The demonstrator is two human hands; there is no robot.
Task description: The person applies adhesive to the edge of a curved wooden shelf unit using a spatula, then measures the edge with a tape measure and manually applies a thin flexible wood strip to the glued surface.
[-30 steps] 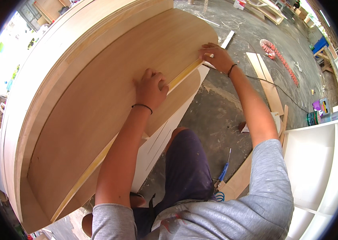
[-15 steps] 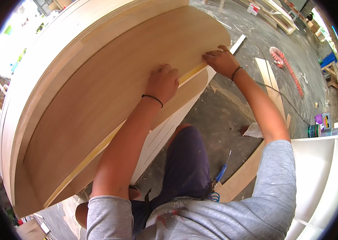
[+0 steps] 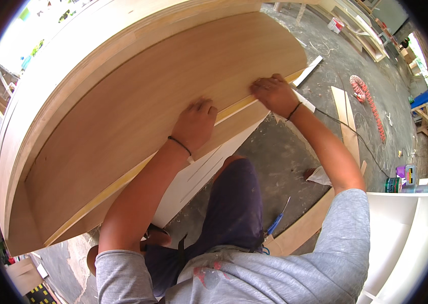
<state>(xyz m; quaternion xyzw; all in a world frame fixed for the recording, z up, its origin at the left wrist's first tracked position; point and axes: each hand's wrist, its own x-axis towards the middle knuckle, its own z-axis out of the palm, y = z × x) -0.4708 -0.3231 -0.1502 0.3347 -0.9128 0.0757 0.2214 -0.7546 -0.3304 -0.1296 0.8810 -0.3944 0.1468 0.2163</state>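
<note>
Both of my hands are on the front edge of a large curved wooden panel (image 3: 123,109), part of a piece of furniture with a rounded, layered frame (image 3: 67,91). A pale yellow strip (image 3: 107,191) runs along that edge. My left hand (image 3: 196,123) is closed with curled fingers over the edge near its middle, the thumb side hidden. Farther right along the same edge, my right hand (image 3: 274,96) pinches it, fingers bent on the top face and thumb hidden below. A lower wooden panel (image 3: 234,133) shows beneath the strip.
By my knee lies a blue tool with a thin metal tip (image 3: 276,223). Wooden strips (image 3: 345,121), a cable and a red-and-white coiled hose (image 3: 371,106) lie on the dark floor. A white shelf unit (image 3: 391,218) stands at right, with a green can (image 3: 392,185) beside it.
My right hand has slid a little left and toward me along the edge, uncovering the strip beyond it. My left hand has also shifted slightly left and nearer. The whole view has shifted somewhat.
</note>
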